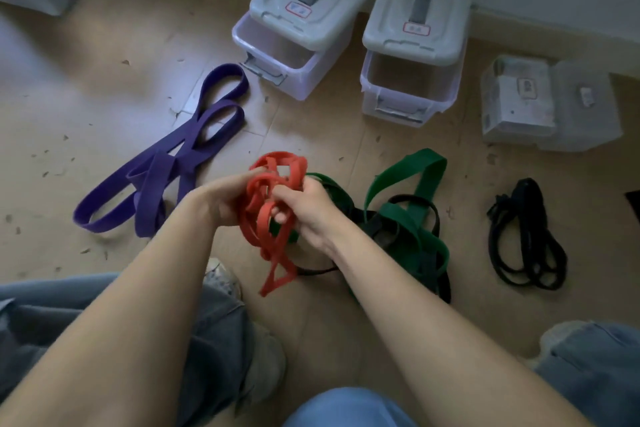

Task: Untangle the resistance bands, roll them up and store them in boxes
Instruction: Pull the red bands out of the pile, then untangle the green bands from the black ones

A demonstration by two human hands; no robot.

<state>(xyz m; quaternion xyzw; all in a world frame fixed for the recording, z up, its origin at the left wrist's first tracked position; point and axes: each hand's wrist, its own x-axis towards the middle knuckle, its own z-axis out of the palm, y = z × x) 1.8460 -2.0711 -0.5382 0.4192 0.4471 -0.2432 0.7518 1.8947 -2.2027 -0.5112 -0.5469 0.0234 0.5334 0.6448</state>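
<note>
Both hands hold the red band (273, 215) up off the floor, in front of the knees. L hand (221, 199) has its fingers reaching into the loops near the top; R hand (304, 208) has thumb & fingers curled round strands in the middle. Band looks light, soft, rubbery: prob. stretchy & grippy, so loops will snag on each other rather than slide. Best grip is on one flat strand near a crossing, working it out w/o yanking.

Green band (405, 215) lies knotted w/ a thin black band (424, 203) just behind R hand. Purple band (166, 163) lies spread to the left, black bundle (526, 239) well right.

Two boxes (294, 55) (408, 87) at the wall have red-framed lid labels, too blurred to read.
</note>
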